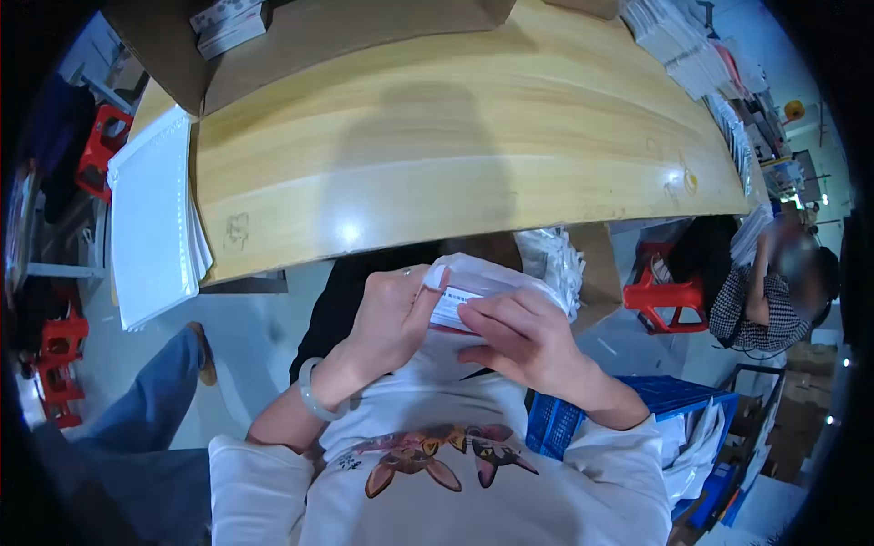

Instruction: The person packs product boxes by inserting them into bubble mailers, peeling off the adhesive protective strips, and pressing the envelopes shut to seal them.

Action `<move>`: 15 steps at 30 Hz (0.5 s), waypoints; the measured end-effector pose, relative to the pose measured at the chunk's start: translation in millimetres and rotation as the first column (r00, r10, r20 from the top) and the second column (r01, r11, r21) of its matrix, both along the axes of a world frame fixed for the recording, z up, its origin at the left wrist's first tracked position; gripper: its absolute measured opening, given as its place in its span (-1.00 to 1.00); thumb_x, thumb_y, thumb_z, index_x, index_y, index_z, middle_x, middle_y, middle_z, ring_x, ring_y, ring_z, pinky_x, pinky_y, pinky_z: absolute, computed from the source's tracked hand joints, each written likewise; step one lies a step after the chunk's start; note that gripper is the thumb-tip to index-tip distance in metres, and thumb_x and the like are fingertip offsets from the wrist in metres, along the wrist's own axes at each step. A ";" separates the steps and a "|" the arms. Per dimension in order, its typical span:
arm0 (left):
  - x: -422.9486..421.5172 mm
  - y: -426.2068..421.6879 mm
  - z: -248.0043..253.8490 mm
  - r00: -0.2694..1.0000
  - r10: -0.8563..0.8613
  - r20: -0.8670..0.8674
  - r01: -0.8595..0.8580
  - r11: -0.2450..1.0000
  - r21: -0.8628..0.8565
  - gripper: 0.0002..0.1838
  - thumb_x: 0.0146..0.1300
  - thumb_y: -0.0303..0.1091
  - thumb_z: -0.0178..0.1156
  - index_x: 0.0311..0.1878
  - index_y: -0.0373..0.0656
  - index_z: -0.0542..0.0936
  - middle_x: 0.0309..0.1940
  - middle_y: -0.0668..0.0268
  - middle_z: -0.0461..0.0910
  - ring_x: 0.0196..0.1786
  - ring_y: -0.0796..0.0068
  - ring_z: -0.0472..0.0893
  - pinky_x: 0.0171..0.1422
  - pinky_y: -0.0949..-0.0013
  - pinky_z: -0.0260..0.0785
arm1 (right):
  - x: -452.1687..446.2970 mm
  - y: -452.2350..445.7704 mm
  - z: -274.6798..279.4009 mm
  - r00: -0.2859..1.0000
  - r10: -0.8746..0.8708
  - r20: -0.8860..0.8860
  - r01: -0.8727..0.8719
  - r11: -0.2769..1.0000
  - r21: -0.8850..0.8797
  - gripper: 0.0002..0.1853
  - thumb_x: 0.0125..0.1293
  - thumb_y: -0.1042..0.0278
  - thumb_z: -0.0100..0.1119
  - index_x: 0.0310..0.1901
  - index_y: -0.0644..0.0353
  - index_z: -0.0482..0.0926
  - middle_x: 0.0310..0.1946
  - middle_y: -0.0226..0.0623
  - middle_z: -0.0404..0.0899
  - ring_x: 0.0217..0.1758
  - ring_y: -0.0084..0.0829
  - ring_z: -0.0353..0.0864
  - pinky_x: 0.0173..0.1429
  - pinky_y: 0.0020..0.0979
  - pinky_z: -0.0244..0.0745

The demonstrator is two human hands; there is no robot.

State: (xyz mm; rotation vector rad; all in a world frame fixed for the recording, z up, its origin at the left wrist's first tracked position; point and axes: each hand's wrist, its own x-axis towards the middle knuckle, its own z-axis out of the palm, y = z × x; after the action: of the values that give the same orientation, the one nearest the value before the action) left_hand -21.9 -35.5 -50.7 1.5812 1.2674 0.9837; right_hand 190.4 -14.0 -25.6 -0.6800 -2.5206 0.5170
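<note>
A whitish, translucent plastic bag [496, 275] is held up in front of my chest, just off the table's near edge. Inside it, or against it, a small flat packet with a printed white label [447, 309] shows; I cannot tell which. My left hand [390, 318] is closed on the bag's left edge, thumb along its top corner. With bent fingers, my right hand [528, 341] grips the bag from the right, its fingertips over the label's right end. The fingers partly cover the packet.
The wooden table [564, 155] carries a cardboard box [364, 41] at the back and white padded mailers [150, 218] at its left edge. A blue crate [555, 428] with bags stands right, near a red stool [669, 296] and a seated person [765, 309].
</note>
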 end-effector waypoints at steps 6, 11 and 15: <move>0.1 16.8 -7.6 0.985 -0.095 0.146 0.107 0.991 -0.080 -0.79 0.37 -0.40 0.11 -0.17 -0.39 0.61 -0.49 0.27 0.56 -0.52 0.44 0.34 -0.40 0.37 0.23 | 9.2 -7.9 -14.3 0.998 -0.052 -0.046 0.058 0.990 0.131 -0.64 0.04 0.34 0.48 -0.11 0.25 0.67 -0.17 -0.30 0.61 -0.34 -0.42 0.44 -0.26 -0.44 0.39; -6.7 5.7 -45.0 0.898 -0.120 0.424 0.198 0.970 -0.144 -0.74 0.28 -0.39 0.25 -0.03 -0.35 0.59 -0.36 0.23 0.64 -0.41 0.40 0.48 -0.26 0.38 0.33 | 30.8 -16.6 -15.1 0.974 -0.169 -0.149 0.164 0.986 -0.044 -0.70 0.05 0.43 0.48 -0.16 0.25 0.68 -0.28 -0.32 0.58 -0.36 -0.46 0.41 -0.28 -0.52 0.34; -22.4 -22.2 -59.0 0.956 -0.256 0.141 0.283 0.931 -0.231 -0.48 0.08 -0.43 0.43 0.15 -0.25 0.54 -0.14 0.18 0.69 -0.15 0.39 0.62 0.03 0.40 0.43 | 44.9 -15.2 -6.7 0.922 -0.343 -0.182 0.273 0.905 -0.325 -0.78 0.06 0.50 0.45 -0.22 0.25 0.67 -0.35 -0.35 0.54 -0.36 -0.49 0.40 -0.27 -0.56 0.30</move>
State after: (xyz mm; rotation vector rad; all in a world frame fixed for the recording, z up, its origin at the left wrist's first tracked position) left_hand -44.3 -57.7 -109.8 1.4384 1.0209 0.6964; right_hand 235.3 -29.2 -32.3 -1.0442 -2.0793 0.8128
